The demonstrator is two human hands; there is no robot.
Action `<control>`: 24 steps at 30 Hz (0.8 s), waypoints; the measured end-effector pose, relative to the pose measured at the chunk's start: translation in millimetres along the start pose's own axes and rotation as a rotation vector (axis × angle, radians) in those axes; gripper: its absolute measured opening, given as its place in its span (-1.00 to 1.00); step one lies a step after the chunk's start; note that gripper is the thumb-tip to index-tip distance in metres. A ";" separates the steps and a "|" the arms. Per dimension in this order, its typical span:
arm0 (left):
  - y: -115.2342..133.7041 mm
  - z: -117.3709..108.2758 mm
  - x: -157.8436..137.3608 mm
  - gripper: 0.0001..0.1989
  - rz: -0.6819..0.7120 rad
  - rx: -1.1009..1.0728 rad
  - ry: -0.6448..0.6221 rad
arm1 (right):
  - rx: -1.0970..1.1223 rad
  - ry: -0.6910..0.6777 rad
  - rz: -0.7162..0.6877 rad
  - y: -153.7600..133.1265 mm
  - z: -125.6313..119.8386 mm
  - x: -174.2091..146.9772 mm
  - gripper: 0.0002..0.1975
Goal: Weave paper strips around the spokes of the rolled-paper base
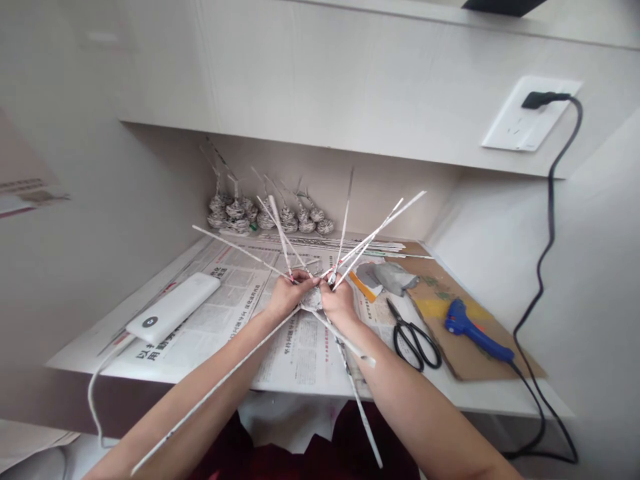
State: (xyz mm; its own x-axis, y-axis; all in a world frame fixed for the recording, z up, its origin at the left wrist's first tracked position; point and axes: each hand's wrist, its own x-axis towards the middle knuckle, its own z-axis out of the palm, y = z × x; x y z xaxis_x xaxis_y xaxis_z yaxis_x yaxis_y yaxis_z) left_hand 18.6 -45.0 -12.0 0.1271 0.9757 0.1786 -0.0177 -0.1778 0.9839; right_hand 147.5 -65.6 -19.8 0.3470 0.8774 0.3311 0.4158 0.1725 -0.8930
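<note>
Between my two hands is a small woven base of rolled newspaper, with several long paper sticks spreading out from it in all directions. My left hand is closed on its left side, thumb on top near the middle. Close by, my right hand pinches the right side where sticks cross. Two or more sticks point back toward me over my forearms. The fingertips under the weave are hidden.
Newspaper covers the table. Scissors and a blue glue gun on cardboard lie right; a white power strip left. Several woven gourd shapes and loose paper sticks are behind. A black cord hangs right.
</note>
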 end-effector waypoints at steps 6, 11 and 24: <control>6.7 2.3 -1.9 -0.70 -0.004 0.062 0.091 | -0.045 0.009 0.023 0.9 1.3 0.6 -0.82; 8.2 3.7 -1.7 -0.69 0.014 0.068 0.096 | -0.052 0.050 0.085 4.5 3.8 2.4 -0.79; 8.2 0.4 -1.0 -0.68 -0.020 0.012 0.041 | 0.176 -0.059 0.161 8.4 1.3 6.3 -0.71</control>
State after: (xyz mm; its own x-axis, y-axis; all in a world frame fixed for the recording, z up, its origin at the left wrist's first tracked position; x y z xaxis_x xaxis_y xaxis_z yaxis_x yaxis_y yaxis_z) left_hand 18.8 -47.5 -4.2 0.0864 0.9835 0.1592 -0.0037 -0.1595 0.9872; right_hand 152.1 -58.1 -25.6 0.3450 0.9237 0.1663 0.2040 0.0992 -0.9739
